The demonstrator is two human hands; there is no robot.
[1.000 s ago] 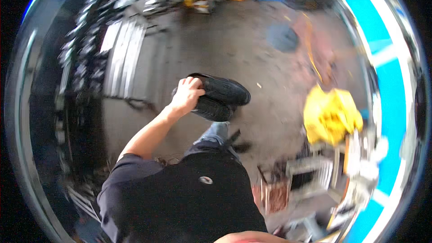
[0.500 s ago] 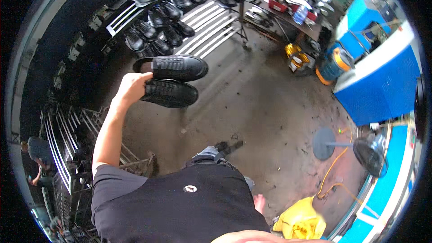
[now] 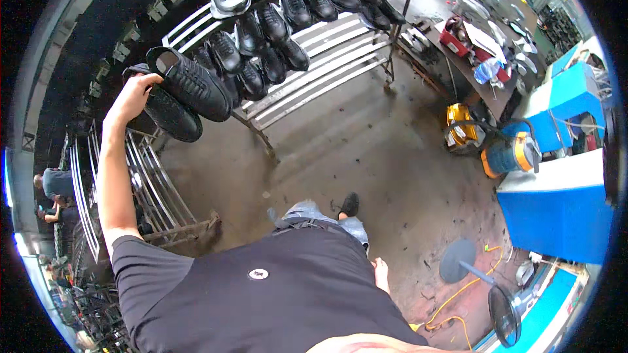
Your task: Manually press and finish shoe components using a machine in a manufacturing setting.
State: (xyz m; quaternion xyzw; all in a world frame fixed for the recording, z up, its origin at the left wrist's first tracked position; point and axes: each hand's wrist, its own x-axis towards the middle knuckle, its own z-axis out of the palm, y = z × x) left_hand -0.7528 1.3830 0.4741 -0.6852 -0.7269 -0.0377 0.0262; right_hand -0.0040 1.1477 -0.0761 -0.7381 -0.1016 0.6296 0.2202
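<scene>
In the upper left of the frame, the person's left arm rises from the black shirt (image 3: 261,294) at the bottom and ends in the left hand (image 3: 134,97), fingers curled shut around the heel ends of two black shoes (image 3: 180,91). The shoes lie stacked, one over the other, with their long axes running from the hand down and to the right, toes pointing toward the middle of the frame. Just right of the toes, almost touching them, stands a metal slatted rack (image 3: 314,65), tilted across the upper centre, its upper tiers filled with rows of similar black shoes and its lower slats bare. So the rack lies to the right of the held pair, and the left hand is by far the nearer one to it. Below the left hand, a second, wire rack (image 3: 157,189) stands by the left edge. The right hand (image 3: 381,273) hangs low at the lower centre beside the hip, well apart from the shoes; whether it is open or closed cannot be told. Farther right sit a yellow and blue machine (image 3: 510,153) and a blue cabinet (image 3: 556,216) on the concrete floor (image 3: 366,157).
</scene>
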